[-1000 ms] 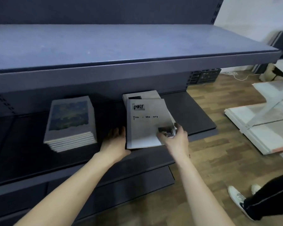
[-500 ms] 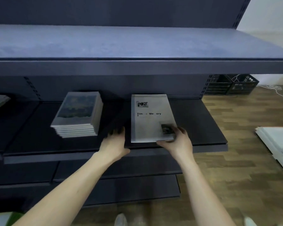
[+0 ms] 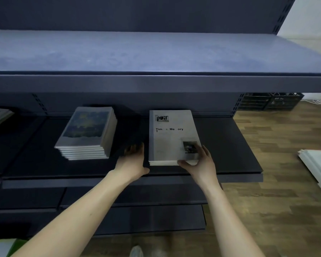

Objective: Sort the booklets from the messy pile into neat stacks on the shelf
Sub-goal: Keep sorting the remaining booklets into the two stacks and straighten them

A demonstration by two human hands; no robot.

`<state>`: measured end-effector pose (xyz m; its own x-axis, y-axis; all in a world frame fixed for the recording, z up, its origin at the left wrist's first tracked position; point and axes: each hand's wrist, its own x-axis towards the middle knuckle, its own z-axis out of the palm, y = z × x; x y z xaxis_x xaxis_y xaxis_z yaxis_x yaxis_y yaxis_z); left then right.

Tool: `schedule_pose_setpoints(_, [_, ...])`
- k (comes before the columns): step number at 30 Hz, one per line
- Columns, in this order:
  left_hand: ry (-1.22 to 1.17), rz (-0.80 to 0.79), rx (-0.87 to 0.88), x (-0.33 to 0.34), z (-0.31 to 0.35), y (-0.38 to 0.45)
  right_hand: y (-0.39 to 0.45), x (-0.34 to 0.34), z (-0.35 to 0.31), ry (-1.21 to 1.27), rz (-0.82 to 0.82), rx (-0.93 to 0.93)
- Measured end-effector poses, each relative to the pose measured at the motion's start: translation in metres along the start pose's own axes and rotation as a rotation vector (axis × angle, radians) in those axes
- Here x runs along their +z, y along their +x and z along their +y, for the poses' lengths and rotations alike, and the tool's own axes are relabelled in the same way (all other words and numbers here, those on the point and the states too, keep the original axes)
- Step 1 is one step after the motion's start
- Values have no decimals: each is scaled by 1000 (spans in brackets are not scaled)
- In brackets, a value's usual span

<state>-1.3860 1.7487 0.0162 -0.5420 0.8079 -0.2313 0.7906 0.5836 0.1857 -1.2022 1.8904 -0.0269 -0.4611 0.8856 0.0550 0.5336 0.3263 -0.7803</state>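
dim overall | top shelf (image 3: 156,52) lit from above | lower shelf shadowed | edges bowed, soft

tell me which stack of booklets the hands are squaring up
The white-covered stack at the right, with the left hand beside it and the right hand at its front corner; the blue-picture stack sits untouched.

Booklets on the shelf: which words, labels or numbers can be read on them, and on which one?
"Tim & Me ory" (some letters hidden by glare): cover of the top white booklet, right stack.
Small logo at that cover's upper left: too blurred to read.
Blue-picture booklet stack: no readable text.
Black crates on the floor: marks too small to read.
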Motion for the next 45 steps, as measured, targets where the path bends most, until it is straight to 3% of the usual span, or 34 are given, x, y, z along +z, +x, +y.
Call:
schedule_pose_setpoints(19, [9, -16, -2, 1, 3, 2, 1, 0, -2, -52, -14, 38])
schedule_pose_setpoints(24, [11, 10, -45, 7, -8, -23, -13, 15, -26, -168, 36, -115])
schedule_pose_setpoints(34, [75, 151, -176, 11, -67, -84, -62, 88, -94, -217, -254, -402])
schedule_pose_setpoints(45, [-19, 238, -348, -1, -176, -148, -116, 171, -184, -263, -413, -569])
